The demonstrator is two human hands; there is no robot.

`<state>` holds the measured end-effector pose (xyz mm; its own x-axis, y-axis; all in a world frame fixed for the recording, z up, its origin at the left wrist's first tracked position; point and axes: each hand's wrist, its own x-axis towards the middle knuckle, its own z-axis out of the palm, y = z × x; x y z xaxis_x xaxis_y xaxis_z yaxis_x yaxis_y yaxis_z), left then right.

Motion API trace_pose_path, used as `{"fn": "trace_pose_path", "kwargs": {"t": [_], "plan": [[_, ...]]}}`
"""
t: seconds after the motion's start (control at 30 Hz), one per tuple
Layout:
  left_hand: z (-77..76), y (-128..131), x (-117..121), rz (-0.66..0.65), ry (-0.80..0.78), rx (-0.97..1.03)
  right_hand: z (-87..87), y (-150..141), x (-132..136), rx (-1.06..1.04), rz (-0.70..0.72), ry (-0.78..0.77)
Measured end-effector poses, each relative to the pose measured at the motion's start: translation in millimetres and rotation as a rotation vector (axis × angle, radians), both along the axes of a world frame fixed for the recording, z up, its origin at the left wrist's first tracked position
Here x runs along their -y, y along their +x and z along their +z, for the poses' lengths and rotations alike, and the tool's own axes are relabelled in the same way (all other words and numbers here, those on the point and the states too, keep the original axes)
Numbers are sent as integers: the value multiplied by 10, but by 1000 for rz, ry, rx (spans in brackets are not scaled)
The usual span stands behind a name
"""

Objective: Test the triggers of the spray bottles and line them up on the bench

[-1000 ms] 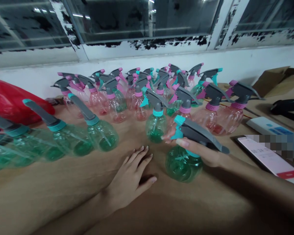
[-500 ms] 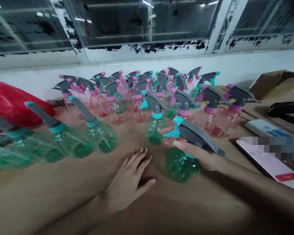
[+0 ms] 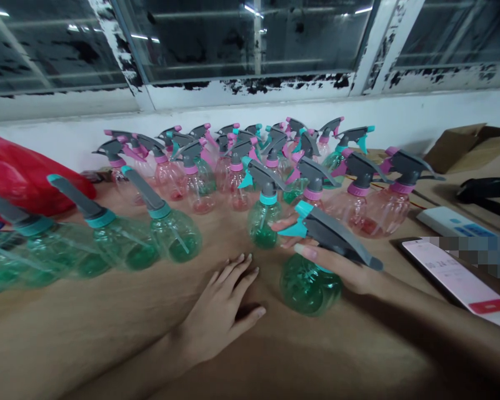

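My right hand [image 3: 337, 264] is wrapped round the neck of a green spray bottle [image 3: 310, 286], just below its grey and turquoise trigger head. The bottle is upright on the table, and part of its neck is hidden by my fingers. Flat on the wooden table [image 3: 120, 333] to its left lies my left hand [image 3: 220, 303], open with fingers stretched out and nothing in it. Just beyond both hands stands another green spray bottle [image 3: 265, 219]. Several green spray bottles [image 3: 175, 239] form a row at the left.
Many pink and some green spray bottles [image 3: 202, 194] crowd the back of the table. A red plastic bag [image 3: 29, 178] lies at the far left. On the right are a phone [image 3: 450, 278], a white box-shaped device [image 3: 445, 218], a black object [image 3: 491, 189] and an open cardboard box [image 3: 458, 147].
Both hands stay where they were, the right one still round the green spray bottle. The whole view has shifted very slightly.
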<state>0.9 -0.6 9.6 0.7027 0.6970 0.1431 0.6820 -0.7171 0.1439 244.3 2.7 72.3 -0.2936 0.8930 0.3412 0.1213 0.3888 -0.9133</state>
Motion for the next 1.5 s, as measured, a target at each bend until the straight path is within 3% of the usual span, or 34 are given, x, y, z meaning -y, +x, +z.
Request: {"fn": "trace_pose_path", "kwargs": {"t": [0.37,1.3,1.5], "plan": [[-15,-3,-10,-3,-5,-7,-61,3,-30,21,79,-10],[-18,-12,2,-4,1,-5,69,-36,24,66,35,-24],[-10,-9,0,-9,3,-15,16,-18,30,79,14,-5]]}}
